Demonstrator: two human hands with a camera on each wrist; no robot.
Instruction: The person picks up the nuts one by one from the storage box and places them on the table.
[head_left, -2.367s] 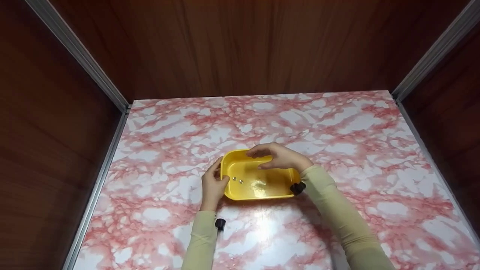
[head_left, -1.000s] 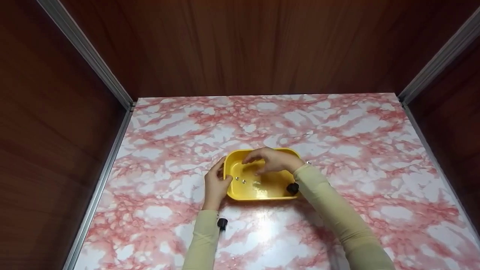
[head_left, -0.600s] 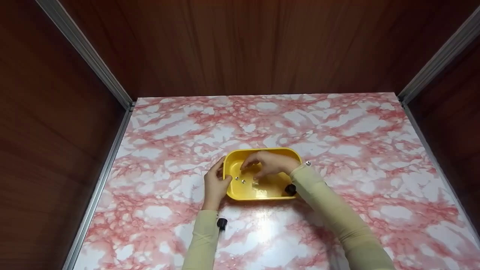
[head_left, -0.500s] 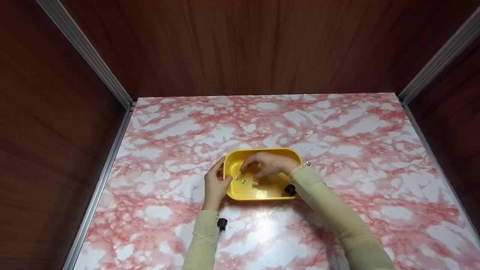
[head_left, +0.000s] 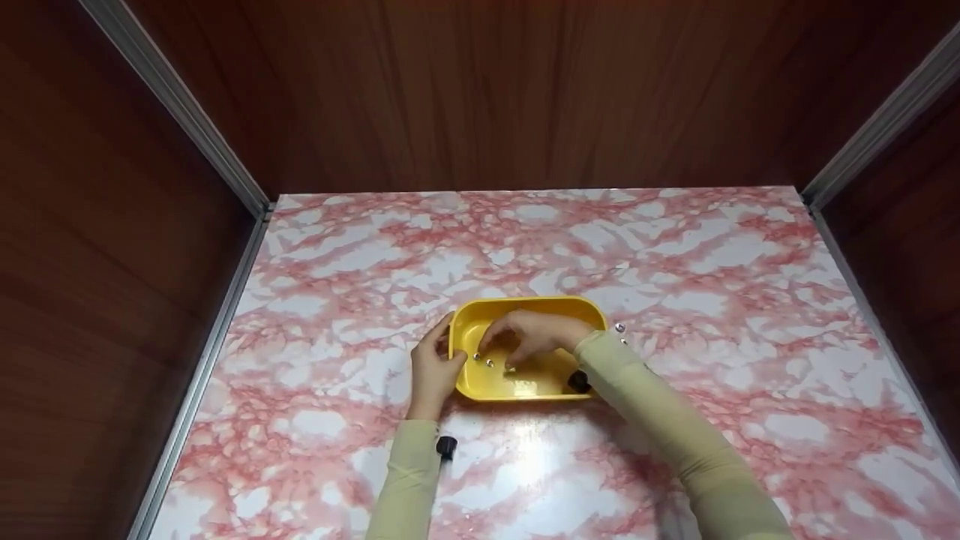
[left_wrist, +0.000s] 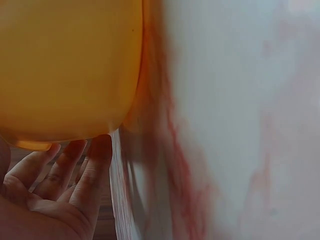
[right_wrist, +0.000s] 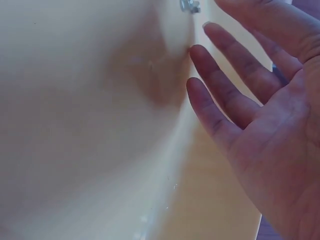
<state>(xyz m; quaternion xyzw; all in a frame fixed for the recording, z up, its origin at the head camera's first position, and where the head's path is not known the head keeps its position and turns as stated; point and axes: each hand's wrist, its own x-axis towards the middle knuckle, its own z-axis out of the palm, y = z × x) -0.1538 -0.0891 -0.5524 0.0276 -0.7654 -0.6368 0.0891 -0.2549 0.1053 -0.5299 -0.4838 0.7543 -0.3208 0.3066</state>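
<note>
In the head view my left hand (head_left: 435,371) holds the left end of a yellow plastic bin (head_left: 529,302), thumb over the rim and fingers against the outer wall. The left wrist view has those fingers (left_wrist: 90,177) against the bin's underside edge. My right hand (head_left: 536,330) reaches inside the bin, fingers bent downward and spread apart. Two small shiny metal pieces lie on the bin floor, one piece (head_left: 477,357) close to the right index fingertip and another piece (head_left: 490,363) beside it. In the right wrist view the fingers are apart, near a shiny piece (right_wrist: 190,6).
Two more small shiny pieces, one piece (head_left: 619,328) and another piece (head_left: 624,342), lie on the table just right of the bin. The red-and-white marbled table (head_left: 525,247) is bounded by brown wood-look panels (head_left: 480,90) with grey metal corner rails (head_left: 180,112).
My right hand has lowered into the bin and moved left toward the metal pieces. Pieces right of the bin have come out from behind the right sleeve. The left hand keeps its hold.
</note>
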